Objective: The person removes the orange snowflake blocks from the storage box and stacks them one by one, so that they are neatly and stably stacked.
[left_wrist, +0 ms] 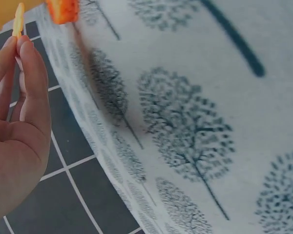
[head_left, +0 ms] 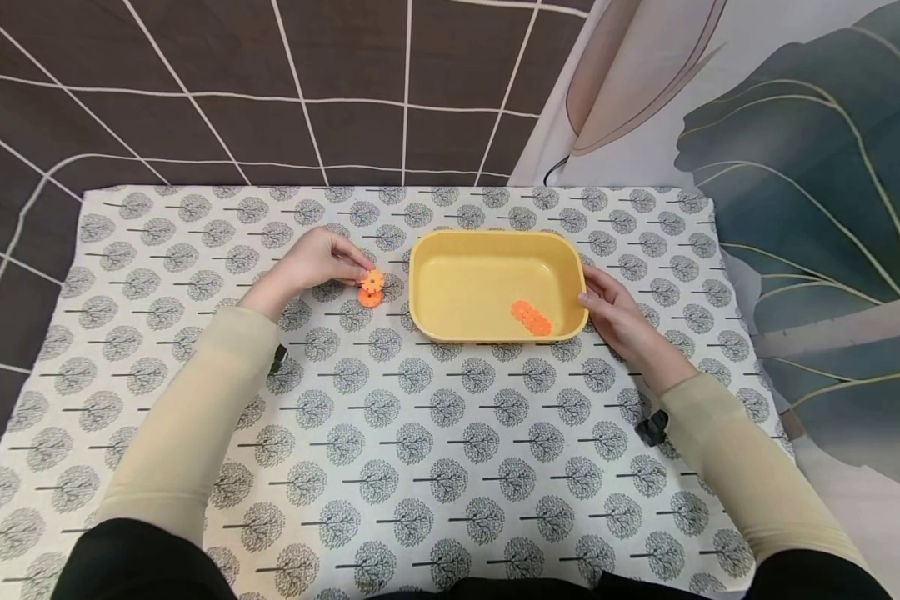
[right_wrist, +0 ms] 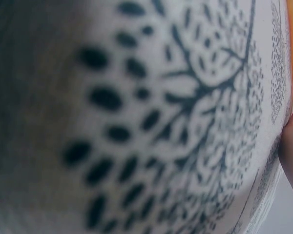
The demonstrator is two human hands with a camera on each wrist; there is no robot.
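Pinched between thumb and fingertips, a small orange toothed plastic-looking disc (head_left: pixel 372 282) sits in the left hand (head_left: pixel 311 265). Right at its 6 o'clock, a 2nd orange round disc (head_left: pixel 370 298) lies on the white cloth printed with grey trees (head_left: pixel 390 408), partly covered by the held disc in the head view. At 3 o'clock from the left hand, slightly apart, stands a yellow rounded rectangular basin (head_left: pixel 465 287); the right hand (head_left: pixel 622 312) grips its 3 o'clock rim, thumb over the edge. A cluster of overlapping orange pieces (head_left: pixel 531 318) lies inside, toward 4 o'clock; I cannot count them.

From the left wrist, the held disc appears edge-on, thin between the fingertips, which the head view does not show; a blurred orange piece is cut off at 11 o'clock. The right wrist shows mostly blurred cloth, with part of the hand and a yellow strip of basin at 2 to 4 o'clock; the discs are out of its frame.

Around the table, a dark brown sheet with white grid lines (head_left: pixel 352 62) hangs from 10 to 12 o'clock, and a leaf-patterned curtain (head_left: pixel 817 192) fills 1 to 3 o'clock. Beige sleeves (head_left: pixel 195 417) cover both forearms.
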